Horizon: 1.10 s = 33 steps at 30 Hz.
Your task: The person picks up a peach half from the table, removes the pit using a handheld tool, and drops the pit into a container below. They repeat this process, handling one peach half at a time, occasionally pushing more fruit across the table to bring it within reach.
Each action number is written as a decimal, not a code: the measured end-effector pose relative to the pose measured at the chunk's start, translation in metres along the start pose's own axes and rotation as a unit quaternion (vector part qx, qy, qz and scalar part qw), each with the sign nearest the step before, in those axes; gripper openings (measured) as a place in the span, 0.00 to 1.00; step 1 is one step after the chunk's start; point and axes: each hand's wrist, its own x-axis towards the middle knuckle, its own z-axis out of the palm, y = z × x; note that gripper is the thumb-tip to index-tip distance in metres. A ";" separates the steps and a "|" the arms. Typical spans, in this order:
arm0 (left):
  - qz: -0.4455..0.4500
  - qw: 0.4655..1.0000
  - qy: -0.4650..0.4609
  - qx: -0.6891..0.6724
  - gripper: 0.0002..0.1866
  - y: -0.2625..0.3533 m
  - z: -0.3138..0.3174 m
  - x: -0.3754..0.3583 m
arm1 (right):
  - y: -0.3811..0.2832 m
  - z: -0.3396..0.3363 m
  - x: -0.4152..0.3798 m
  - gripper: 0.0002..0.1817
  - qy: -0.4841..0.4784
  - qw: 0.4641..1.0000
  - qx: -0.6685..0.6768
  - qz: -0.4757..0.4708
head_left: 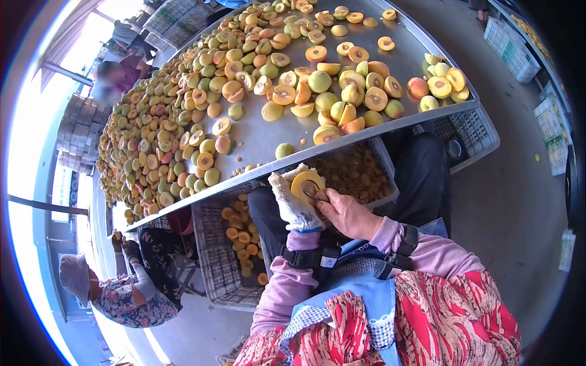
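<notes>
My left hand (292, 198), in a white knitted glove, holds a halved yellow fruit (300, 182) with its cut face up, just in front of the table edge. My bare right hand (347, 213) is closed around a small tool, mostly hidden in the fingers, whose tip (312, 190) meets the middle of the fruit half. Beneath both hands a crate (389, 177) holds small brown pieces. Many whole and halved fruits (284, 94) lie on the metal table (262, 135) ahead.
A grey crate (210, 262) of fruit halves stands at my left, beside a seated person (131, 293) in a hat. Another person (129, 70) is across the table at the upper left. Crates (513, 49) line the right side. My knees are under the table edge.
</notes>
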 end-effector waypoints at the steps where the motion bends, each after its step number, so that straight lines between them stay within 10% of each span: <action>1: 0.020 1.000 0.018 0.001 0.36 -0.001 0.001 0.000 | -0.001 -0.003 0.000 0.16 -0.033 0.999 0.011 0.018; 12: -0.276 0.925 -0.184 0.186 0.38 0.041 -0.005 0.017 | 0.018 -0.016 -0.004 0.19 -0.147 0.989 0.018 -0.018; 14: -0.212 0.952 -0.155 0.159 0.37 0.033 -0.010 0.014 | -0.003 -0.029 0.000 0.19 -0.240 0.919 0.222 0.220; 17: -0.077 0.996 -0.041 0.034 0.33 0.012 -0.003 -0.011 | 0.008 -0.018 0.001 0.19 -0.191 0.872 0.363 0.265; 24: -0.142 0.988 0.058 -0.011 0.28 0.006 0.001 0.003 | 0.037 0.009 0.005 0.21 -0.099 0.989 0.112 -0.006; 31: -0.184 0.976 -0.088 -0.074 0.25 0.009 -0.006 -0.009 | 0.003 -0.022 0.002 0.22 -0.247 0.911 0.211 0.253; 33: -0.173 0.983 -0.032 -0.057 0.22 0.006 -0.006 -0.009 | 0.032 0.000 -0.002 0.20 -0.126 0.986 0.107 -0.031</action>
